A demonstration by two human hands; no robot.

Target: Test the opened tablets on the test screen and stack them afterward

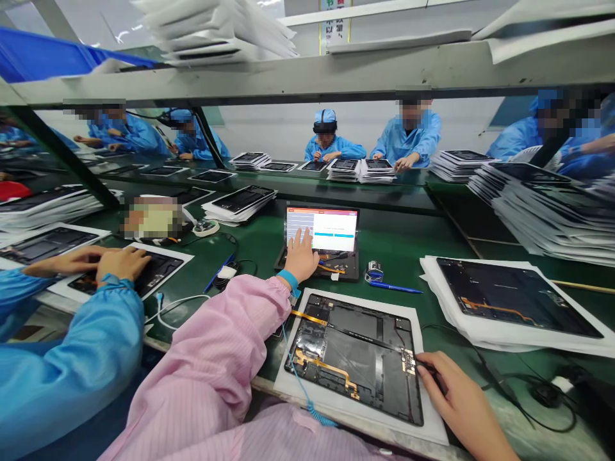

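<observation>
Chassis: an open tablet chassis [355, 339] lies at lower centre on a white sheet [336, 299], its long axis running left to right, tilted slightly down to the right.
Right hand: the right hand [461, 400], at lower right and nearer the chassis, pinches a thin black probe [426, 365] at a small circuit board [408, 360] on the chassis's right edge.
Left hand: the left hand [302, 259], fingers spread, touches the screen of a small tablet [331, 229] just above the chassis.
Room: green bench [423, 256] lies open to the chassis's upper right, with a blue pen [394, 287] there; a stacked pile of tablets [514, 298] sits beyond.
Neighbour: a co-worker's hand [122, 264] rests on another tablet at left.
</observation>
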